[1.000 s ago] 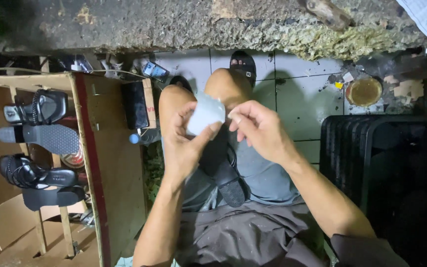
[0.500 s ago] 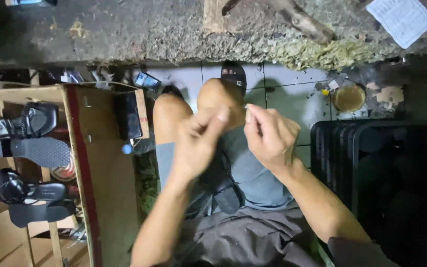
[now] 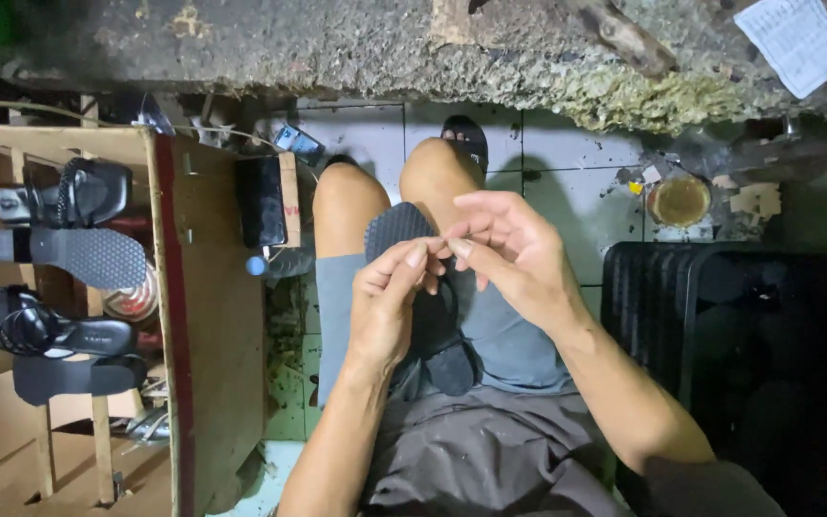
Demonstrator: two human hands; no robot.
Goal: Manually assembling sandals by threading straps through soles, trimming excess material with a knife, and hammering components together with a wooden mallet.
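Head view, looking down on a seated person's lap. A black shoe sole (image 3: 420, 287) lies lengthwise over the thighs, its textured toe end (image 3: 396, 228) raised toward the knees and its heel end low between the legs, so the lap serves as the surface that carries it. Left hand (image 3: 387, 308) rests on the sole's middle, covering it, with thumb and forefinger closed together at the sole's upper right edge. Right hand (image 3: 509, 254) meets it from the other side, its fingers (image 3: 461, 247) pinched tip to tip against those of the left. What is caught in the pinch, if anything beyond the sole's rim, is too small to tell; the meeting of both pinches at one spot suggests fine work on that edge, with the left hand also steadying the sole.

Surroundings: a wooden rack (image 3: 169, 287) stands at the person's left side, holding black strappy sandals (image 3: 59, 196) and loose soles (image 3: 78, 257). A dark box (image 3: 262, 201) sits just beside the left knee. Black crates (image 3: 739, 354) fill the right side, near the right forearm. A small round tin (image 3: 679, 199) lies on the tiled floor (image 3: 567, 182) well apart from the hands. A rough concrete ledge (image 3: 385, 48) runs along the top, bearing a sheet of paper (image 3: 796, 40). A foot in a black sandal (image 3: 466, 139) is visible beyond the knee. Nothing lies between the hands.
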